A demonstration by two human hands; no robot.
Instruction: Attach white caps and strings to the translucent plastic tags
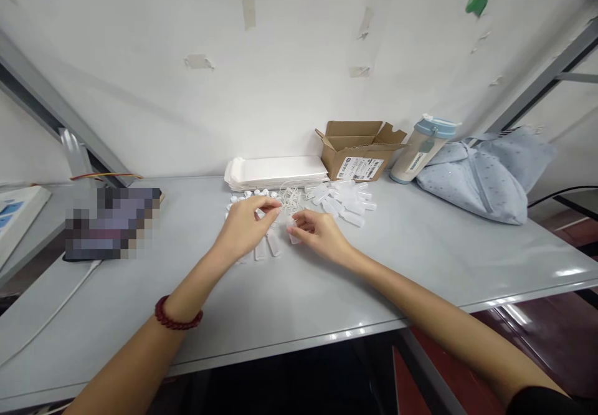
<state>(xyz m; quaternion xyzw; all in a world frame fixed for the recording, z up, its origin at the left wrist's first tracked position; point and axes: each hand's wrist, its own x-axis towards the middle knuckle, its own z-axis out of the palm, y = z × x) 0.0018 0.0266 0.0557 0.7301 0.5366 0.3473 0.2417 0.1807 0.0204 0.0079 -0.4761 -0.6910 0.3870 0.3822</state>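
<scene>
My left hand (245, 225) is closed, thumb and fingertips brought together beside a tangle of thin white cords (292, 199). What it pinches, if anything, is too small to make out. Between the thumb and fingers of my right hand (324, 235) is a small translucent plastic piece (294, 237), held just above the table. Flat translucent pieces (273, 243) lie below my left fingers. Several small white round parts (247, 194) sit behind that hand, partly hidden by it. To the right spreads a pile of translucent plastic tubes (348, 200).
Behind the parts lie a stack of white flat packs (280, 171) and an open cardboard box (359, 156). A bottle (423, 147) and a blue cloth bag (471, 181) stand at the right. A blurred-out phone-like device (116, 225) with a white cable (56, 309) lies left on the grey table (289, 303).
</scene>
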